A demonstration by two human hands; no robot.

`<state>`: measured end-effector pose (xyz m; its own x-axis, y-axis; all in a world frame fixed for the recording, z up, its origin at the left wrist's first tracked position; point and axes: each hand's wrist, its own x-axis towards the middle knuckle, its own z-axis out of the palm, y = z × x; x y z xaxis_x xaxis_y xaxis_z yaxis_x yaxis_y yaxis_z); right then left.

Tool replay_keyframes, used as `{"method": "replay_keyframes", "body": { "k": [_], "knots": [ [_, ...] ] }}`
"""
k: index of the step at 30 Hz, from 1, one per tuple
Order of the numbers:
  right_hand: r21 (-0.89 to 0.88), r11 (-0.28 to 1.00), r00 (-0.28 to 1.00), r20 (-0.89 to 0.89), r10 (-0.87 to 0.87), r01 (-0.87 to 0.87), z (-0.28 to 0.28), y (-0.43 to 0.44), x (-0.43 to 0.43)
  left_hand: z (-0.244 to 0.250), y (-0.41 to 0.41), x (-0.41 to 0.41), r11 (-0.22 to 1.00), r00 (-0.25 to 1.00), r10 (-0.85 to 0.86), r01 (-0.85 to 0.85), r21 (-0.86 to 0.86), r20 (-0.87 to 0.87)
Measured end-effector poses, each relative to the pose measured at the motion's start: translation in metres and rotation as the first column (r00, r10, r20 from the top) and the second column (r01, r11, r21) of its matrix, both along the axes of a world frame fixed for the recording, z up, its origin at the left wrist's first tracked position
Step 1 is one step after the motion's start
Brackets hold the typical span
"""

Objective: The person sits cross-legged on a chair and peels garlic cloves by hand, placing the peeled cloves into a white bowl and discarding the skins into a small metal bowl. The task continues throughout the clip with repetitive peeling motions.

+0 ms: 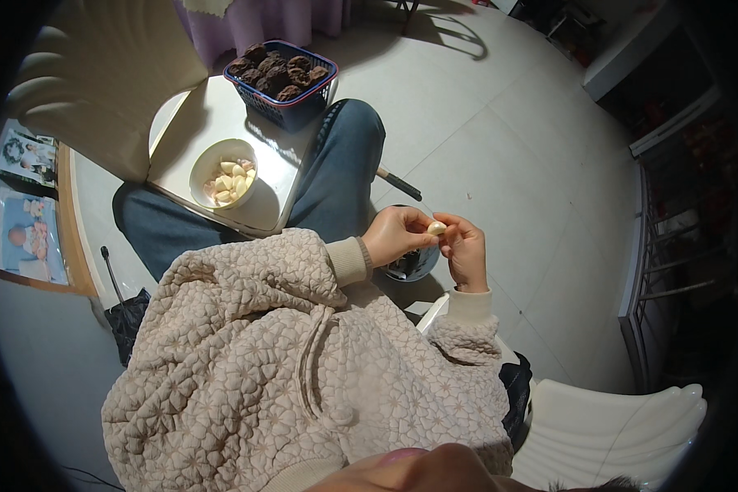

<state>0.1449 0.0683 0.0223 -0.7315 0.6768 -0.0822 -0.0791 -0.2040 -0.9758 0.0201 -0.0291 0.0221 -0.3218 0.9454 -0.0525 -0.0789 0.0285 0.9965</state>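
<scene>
A pale garlic clove (436, 228) is pinched at the fingertips where my two hands meet. My left hand (396, 235) grips it between thumb and forefinger. From the other side, the fingertips of my right hand (465, 251) hold the same clove. Below my hands, partly hidden by them, stands a round bin (427, 265) with dark contents. To the left, a white bowl (198, 165) rests on a white plastic chair seat (184, 132). Inside it lie several peeled garlic cloves (224, 183) along with pinkish, skin-like pieces.
A blue plastic basket (283, 114) of dark, wrinkled round items (275, 72) stands at the seat's far end. My legs in jeans (344, 154) straddle the seat. A black-gripped handle (401, 184) shows beyond my knee. Another white chair (609, 430) is at lower right.
</scene>
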Motion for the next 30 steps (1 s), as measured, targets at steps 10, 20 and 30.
{"method": "replay_keyframes", "body": {
  "k": [10, 20, 30],
  "knots": [
    [0.324, 0.941, 0.994, -0.083, -0.077, 0.100, -0.023, -0.004, -0.005, -0.006, 0.000, 0.007, 0.995, 0.973, 0.087, -0.076, 0.061, -0.213],
    [-0.008, 0.998, 0.997, -0.033, 0.066, -0.067, -0.002, 0.000, 0.002, 0.002, -0.002, 0.002, 0.999, 0.999, 0.040, -0.040, -0.009, -0.035],
    [0.273, 0.960, 0.995, -0.091, -0.047, 0.070, -0.021, -0.010, -0.008, -0.005, -0.003, 0.008, 0.990, 0.930, 0.134, -0.110, 0.087, -0.343]
  ]
}}
